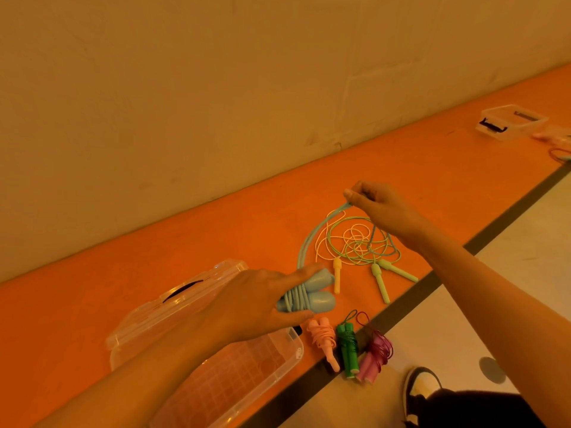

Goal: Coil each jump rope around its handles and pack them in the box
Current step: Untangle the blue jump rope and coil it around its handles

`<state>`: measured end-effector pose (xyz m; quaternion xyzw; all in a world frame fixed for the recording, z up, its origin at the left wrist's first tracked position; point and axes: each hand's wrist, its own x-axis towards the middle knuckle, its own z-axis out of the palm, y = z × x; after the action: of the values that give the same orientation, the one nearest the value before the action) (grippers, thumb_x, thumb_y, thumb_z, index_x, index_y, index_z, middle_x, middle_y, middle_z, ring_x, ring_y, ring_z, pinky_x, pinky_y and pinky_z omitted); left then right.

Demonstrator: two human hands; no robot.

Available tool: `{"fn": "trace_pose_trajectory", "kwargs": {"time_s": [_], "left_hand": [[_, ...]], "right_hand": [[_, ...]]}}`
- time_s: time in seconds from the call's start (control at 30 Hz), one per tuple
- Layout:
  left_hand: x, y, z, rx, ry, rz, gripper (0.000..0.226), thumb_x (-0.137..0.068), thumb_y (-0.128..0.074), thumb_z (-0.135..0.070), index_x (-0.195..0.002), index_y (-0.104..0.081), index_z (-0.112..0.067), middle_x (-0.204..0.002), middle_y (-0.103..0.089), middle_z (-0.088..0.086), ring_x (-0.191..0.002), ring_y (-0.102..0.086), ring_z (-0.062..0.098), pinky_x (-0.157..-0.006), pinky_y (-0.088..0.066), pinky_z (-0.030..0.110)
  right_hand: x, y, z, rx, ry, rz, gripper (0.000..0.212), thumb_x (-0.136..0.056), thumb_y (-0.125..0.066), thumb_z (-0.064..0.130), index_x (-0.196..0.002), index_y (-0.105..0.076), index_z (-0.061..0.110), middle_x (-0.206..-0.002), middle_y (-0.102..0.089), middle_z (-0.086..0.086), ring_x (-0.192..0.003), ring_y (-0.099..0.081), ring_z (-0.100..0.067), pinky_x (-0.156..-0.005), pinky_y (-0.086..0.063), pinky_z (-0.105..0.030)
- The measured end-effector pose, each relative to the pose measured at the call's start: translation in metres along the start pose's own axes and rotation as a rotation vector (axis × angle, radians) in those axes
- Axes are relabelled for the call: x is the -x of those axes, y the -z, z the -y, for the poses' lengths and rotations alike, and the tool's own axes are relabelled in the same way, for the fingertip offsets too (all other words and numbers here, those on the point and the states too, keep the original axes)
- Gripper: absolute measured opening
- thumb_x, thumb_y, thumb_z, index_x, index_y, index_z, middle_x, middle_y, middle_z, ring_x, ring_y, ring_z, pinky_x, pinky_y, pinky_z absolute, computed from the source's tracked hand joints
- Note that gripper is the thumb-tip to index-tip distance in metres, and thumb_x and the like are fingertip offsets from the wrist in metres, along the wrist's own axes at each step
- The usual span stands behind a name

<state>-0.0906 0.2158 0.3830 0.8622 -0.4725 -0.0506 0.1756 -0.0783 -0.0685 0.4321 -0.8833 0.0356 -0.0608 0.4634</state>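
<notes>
My left hand grips the two blue handles of a jump rope, with several turns of blue cord wound round them. The rest of that blue cord arcs up to my right hand, which pinches it above the orange counter. Loose yellow and light green ropes lie tangled beside it. Three coiled ropes, pink, dark green and magenta, lie near the front edge. The clear plastic box stands open under my left forearm.
The box's clear lid lies hinged back toward the wall. A second clear box and more rope sit far right on the orange counter. A dark strip edges the counter; a shoe shows on the floor below.
</notes>
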Motion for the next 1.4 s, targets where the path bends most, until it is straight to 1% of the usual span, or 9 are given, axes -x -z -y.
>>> {"fn": "trace_pose_trajectory", "kwargs": {"time_s": [0.13,0.23,0.4,0.6,0.93,1.03,1.17,1.33,1.4], "left_hand": [[0.003,-0.004,0.015,0.009,0.074,-0.018,0.073,-0.087,-0.044,-0.075,-0.144,0.002,-0.067,-0.083,-0.058,-0.011,-0.070,-0.052,0.006,-0.056,-0.034,0.016],[0.006,-0.006,0.019,0.029,0.070,0.017,0.073,-0.086,-0.043,-0.076,-0.140,0.007,-0.072,-0.087,-0.064,-0.009,-0.074,-0.058,0.006,-0.060,-0.043,0.019],[0.003,-0.001,0.006,0.034,0.028,0.067,0.074,-0.089,-0.052,-0.069,-0.145,-0.003,-0.067,-0.083,-0.056,-0.015,-0.072,-0.053,0.002,-0.056,-0.030,0.010],[-0.007,0.003,-0.009,0.067,-0.071,0.101,0.077,-0.088,-0.051,-0.068,-0.151,-0.008,-0.058,-0.073,-0.053,-0.011,-0.063,-0.050,0.005,-0.057,-0.042,0.027],[-0.002,0.025,-0.045,-0.012,-0.269,-0.011,0.072,-0.093,-0.047,-0.061,-0.156,-0.018,-0.043,-0.081,-0.058,-0.016,-0.060,-0.046,-0.005,-0.057,-0.036,0.008],[-0.001,0.029,-0.033,0.231,-0.166,-0.079,0.078,-0.087,-0.055,-0.062,-0.151,-0.011,-0.057,-0.091,-0.063,-0.014,-0.070,-0.055,-0.006,-0.061,-0.048,0.014],[0.001,0.029,-0.010,0.504,-0.013,-0.178,0.078,-0.081,-0.067,-0.056,-0.145,-0.023,-0.064,-0.116,-0.068,-0.005,-0.089,-0.070,0.018,-0.073,-0.058,0.048],[0.005,0.029,-0.012,0.777,0.014,-0.262,0.074,-0.083,-0.072,-0.040,-0.145,-0.034,-0.058,-0.135,-0.057,-0.025,-0.112,-0.064,0.006,-0.086,-0.058,0.029],[0.002,0.035,-0.011,0.913,0.063,-0.351,0.071,-0.086,-0.076,-0.034,-0.145,-0.039,-0.051,-0.116,-0.066,-0.024,-0.087,-0.069,0.006,-0.067,-0.056,0.022]], "right_hand": [[0.003,0.025,0.003,0.127,0.004,0.171,0.035,-0.083,-0.061,0.053,-0.088,-0.074,0.021,-0.071,-0.058,-0.009,-0.059,-0.045,-0.008,-0.052,-0.033,-0.026],[0.007,0.038,0.000,0.143,-0.013,0.327,0.027,-0.080,-0.065,0.048,-0.083,-0.076,0.023,-0.069,-0.060,-0.003,-0.059,-0.044,-0.013,-0.055,-0.033,-0.028],[0.004,0.033,-0.007,0.071,0.015,0.166,0.032,-0.080,-0.065,0.052,-0.082,-0.076,0.022,-0.091,-0.067,-0.022,-0.087,-0.056,-0.045,-0.072,-0.046,-0.052],[-0.001,0.017,-0.002,-0.001,0.018,-0.026,0.031,-0.092,-0.065,0.040,-0.083,-0.072,0.011,-0.062,-0.046,-0.002,-0.057,-0.034,-0.017,-0.053,-0.028,-0.029],[-0.002,-0.016,0.010,-0.074,0.035,-0.137,0.031,-0.090,-0.068,0.038,-0.083,-0.074,0.009,-0.067,-0.054,-0.016,-0.060,-0.042,-0.015,-0.055,-0.033,-0.033],[-0.003,-0.017,0.008,-0.132,0.031,-0.156,0.032,-0.091,-0.066,0.040,-0.079,-0.072,0.011,-0.068,-0.052,-0.016,-0.065,-0.042,-0.018,-0.061,-0.034,-0.034],[-0.002,-0.017,-0.011,-0.136,-0.008,-0.078,0.034,-0.087,-0.065,0.051,-0.079,-0.072,0.019,-0.070,-0.052,-0.014,-0.064,-0.041,-0.018,-0.060,-0.034,-0.037],[-0.001,-0.031,-0.030,-0.141,-0.072,0.041,0.061,-0.069,-0.063,0.082,-0.084,-0.074,0.023,-0.086,-0.057,-0.032,-0.076,-0.046,-0.023,-0.068,-0.035,-0.043],[0.003,-0.037,-0.028,-0.128,-0.088,0.087,0.058,-0.072,-0.060,0.080,-0.086,-0.073,0.025,-0.086,-0.058,-0.028,-0.073,-0.045,-0.023,-0.065,-0.035,-0.041]]}}
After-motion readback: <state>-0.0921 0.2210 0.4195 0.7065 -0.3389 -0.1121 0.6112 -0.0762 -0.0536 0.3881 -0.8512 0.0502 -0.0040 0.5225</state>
